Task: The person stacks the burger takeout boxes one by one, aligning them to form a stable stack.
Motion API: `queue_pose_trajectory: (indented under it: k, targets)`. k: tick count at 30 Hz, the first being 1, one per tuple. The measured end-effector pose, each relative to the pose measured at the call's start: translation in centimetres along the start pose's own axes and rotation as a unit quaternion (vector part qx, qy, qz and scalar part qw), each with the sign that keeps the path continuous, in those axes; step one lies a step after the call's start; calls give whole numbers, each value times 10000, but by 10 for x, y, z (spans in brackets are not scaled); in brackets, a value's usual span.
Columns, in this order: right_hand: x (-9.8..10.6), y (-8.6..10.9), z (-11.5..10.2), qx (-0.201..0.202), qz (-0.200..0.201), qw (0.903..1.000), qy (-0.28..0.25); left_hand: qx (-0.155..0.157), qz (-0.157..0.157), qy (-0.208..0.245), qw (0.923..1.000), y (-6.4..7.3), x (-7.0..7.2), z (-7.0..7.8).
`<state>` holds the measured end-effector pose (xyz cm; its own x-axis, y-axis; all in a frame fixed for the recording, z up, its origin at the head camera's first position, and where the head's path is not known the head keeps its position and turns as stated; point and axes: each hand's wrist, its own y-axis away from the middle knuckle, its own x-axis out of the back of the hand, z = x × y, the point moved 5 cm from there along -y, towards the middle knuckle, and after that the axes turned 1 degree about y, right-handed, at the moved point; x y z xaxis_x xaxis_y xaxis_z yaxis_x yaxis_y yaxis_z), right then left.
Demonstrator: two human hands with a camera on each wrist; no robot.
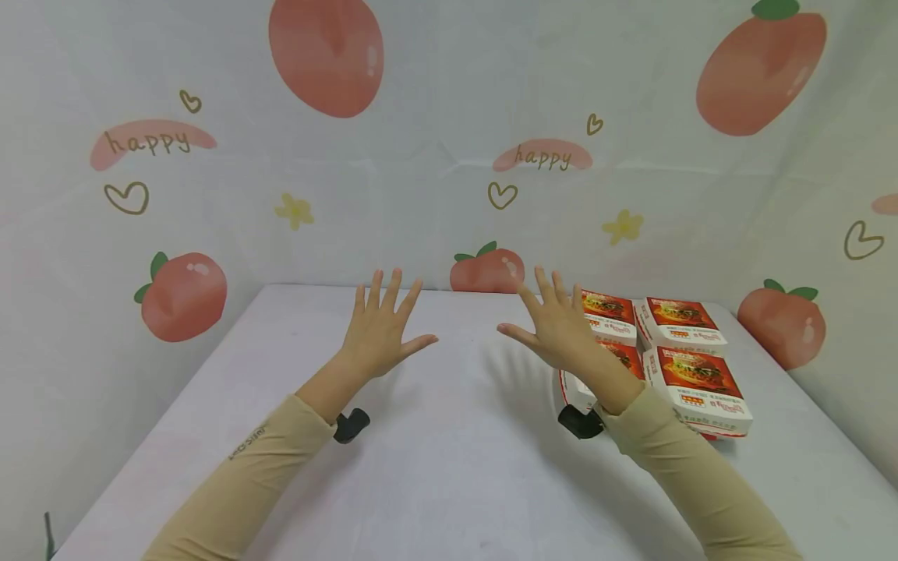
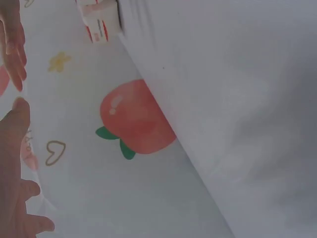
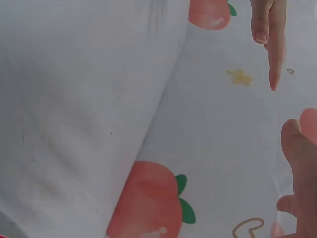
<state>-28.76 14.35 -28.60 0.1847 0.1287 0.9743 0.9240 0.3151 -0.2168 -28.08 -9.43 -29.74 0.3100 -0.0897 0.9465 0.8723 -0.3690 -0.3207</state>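
In the head view, the left hand [image 1: 376,331] is raised over the white table with its fingers spread and straight, holding nothing. The right hand [image 1: 557,323] hovers in the same way, fingers fanned out, its wrist in front of part of the burger boxes. Nearest to it are several printed boxes with burger pictures; the front right box [image 1: 701,386] shows best, and the front left box [image 1: 578,389] is partly hidden by the right forearm. Behind them stand a back right box [image 1: 680,319] and a back left box [image 1: 609,315]. Neither hand touches a box.
The white table [image 1: 435,467] reaches back to a cloth backdrop [image 1: 421,187] printed with peaches, hearts and flowers. A black wrist mount [image 1: 352,425] sits under the left wrist, and another black mount [image 1: 581,421] under the right. A thin dark object [image 1: 48,534] shows at the lower left.
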Motion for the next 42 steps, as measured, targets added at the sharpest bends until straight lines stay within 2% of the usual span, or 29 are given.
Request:
queue_pose_trajectory:
  k: [5, 13, 17, 23, 27, 32, 37, 42]
  targets:
    - [7, 4, 4, 74, 74, 9999, -94, -40, 82, -7, 10000, 0, 6, 2]
    - [22, 19, 18, 162, 155, 9968, -768, -98, 25, 226, 9997, 1, 18, 9]
    - [27, 31, 29, 122, 118, 9932, -1154, -189, -194, 741, 9969, 1, 24, 20]
    - [30, 48, 51, -103, 48, 9872, -1591, -390, -334, 1646, 9850, -4, 28, 44]
    - [30, 58, 64, -214, 46, 9857, -1668, -612, -396, 1969, 9777, -7, 25, 63]
    - [28, 70, 79, -489, -53, 9832, -1760, -784, -692, 2214, 9696, -10, 17, 86]
    - [24, 81, 89, -629, 41, 9847, -1623, -807, -1039, 2377, 9624, -12, 4, 105]
    - [21, 91, 101, -875, 56, 9811, -1724, -804, -1297, 2422, 9581, -17, -9, 125]
